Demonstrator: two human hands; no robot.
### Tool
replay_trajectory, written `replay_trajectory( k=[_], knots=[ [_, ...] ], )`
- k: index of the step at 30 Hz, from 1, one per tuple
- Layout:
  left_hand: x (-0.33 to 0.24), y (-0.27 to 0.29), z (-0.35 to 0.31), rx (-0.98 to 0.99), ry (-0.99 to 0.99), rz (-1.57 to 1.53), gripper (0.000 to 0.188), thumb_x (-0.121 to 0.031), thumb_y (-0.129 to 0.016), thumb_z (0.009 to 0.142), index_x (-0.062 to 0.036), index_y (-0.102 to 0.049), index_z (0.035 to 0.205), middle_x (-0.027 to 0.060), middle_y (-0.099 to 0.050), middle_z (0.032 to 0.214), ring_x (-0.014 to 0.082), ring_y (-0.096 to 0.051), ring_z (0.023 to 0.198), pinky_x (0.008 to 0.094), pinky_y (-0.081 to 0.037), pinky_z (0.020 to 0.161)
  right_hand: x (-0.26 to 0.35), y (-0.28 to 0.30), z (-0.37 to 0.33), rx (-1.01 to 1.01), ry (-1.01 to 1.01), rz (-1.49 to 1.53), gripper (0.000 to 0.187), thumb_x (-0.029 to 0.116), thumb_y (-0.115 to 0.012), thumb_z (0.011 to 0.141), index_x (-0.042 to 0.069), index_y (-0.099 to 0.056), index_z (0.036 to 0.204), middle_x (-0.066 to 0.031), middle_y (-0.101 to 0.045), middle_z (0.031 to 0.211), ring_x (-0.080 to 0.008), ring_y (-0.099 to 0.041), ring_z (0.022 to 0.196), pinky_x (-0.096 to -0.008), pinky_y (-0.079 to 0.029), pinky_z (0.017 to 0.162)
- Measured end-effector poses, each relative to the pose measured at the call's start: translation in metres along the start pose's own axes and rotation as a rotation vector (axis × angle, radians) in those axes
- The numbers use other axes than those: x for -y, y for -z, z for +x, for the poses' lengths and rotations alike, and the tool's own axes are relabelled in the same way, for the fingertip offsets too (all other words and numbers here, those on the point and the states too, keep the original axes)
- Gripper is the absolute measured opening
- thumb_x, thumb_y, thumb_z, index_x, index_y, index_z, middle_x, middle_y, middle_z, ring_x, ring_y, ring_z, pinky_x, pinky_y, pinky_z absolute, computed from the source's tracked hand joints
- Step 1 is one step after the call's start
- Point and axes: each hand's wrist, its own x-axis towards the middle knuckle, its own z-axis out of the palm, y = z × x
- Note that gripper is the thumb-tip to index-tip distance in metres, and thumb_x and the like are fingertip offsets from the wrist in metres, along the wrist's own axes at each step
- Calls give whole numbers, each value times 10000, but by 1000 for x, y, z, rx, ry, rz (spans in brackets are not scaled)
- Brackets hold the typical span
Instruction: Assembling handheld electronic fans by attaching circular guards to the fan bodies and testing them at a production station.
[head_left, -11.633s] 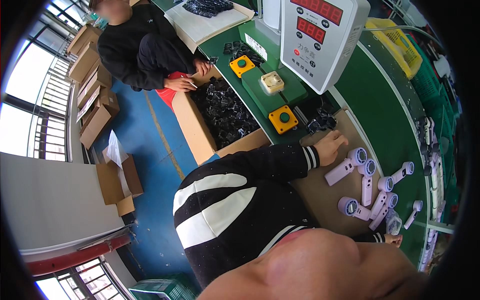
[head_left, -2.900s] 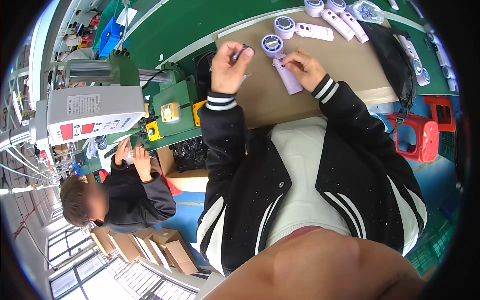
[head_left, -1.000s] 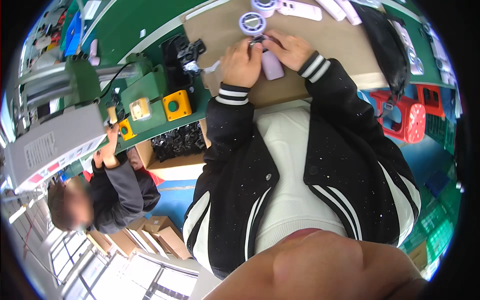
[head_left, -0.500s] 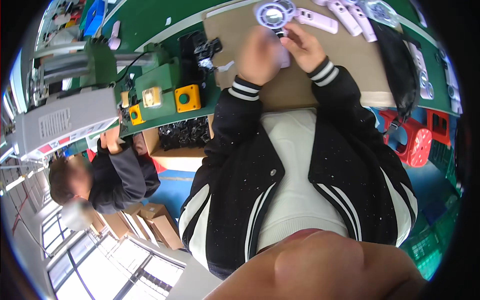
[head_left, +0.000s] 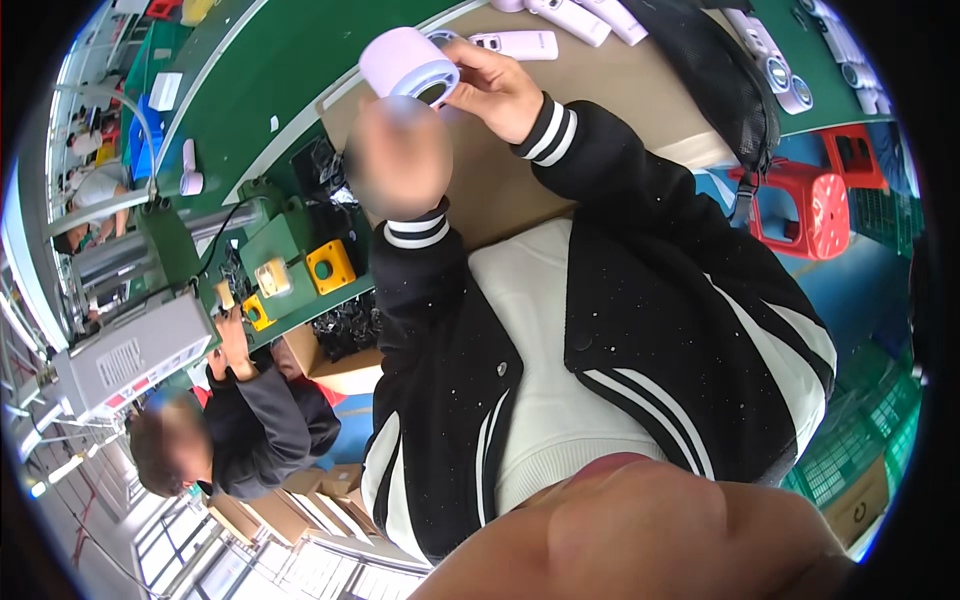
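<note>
A lilac handheld fan [head_left: 400, 62] is raised over the brown work mat, its smooth drum-shaped head tilted. A pale ring with a dark round middle faces my right hand. My left hand [head_left: 400, 158], smeared in the picture, is closed just below the fan head; the handle is hidden there. My right hand [head_left: 500, 92] pinches the ring's edge between thumb and fingers. Close behind the head, part of another round grey-lilac piece [head_left: 441, 38] shows. Beyond my right fingers lies a lilac fan handle [head_left: 515, 45] on the mat.
More lilac fans [head_left: 570, 18] lie at the far edge, others [head_left: 775, 65] at the right. A black mesh bag [head_left: 715, 85] hangs over the table edge above a red stool [head_left: 800, 208]. To the left stand a green press [head_left: 275, 245] with yellow-framed buttons [head_left: 330, 267] and a co-worker [head_left: 255, 425].
My hands and the fan have shifted left in the picture. The fan head has turned from showing its round grille to showing its smooth side. My right fingers now touch its ring.
</note>
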Motion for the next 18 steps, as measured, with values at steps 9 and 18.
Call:
replay_trajectory(
  k=[9,18],
  knots=[
    [83,22,128,-175,153,222,282,-216,-521,946,31,-524,1081,161,-619,968,215,-613,845,315,-501,769,53,88,58,-214,88,-826,160,87,-590,860,50,-627,1011,-93,-643,929,-235,-607,793,-328,-493,734],
    [159,-1,188,-161,319,315,451,-293,-591,860,38,-506,1154,215,-609,1019,344,-608,902,409,-477,863,74,245,69,-277,-223,-1542,150,147,-583,804,54,-663,890,-125,-658,834,-319,-607,730,-359,-487,676]
  ],
)
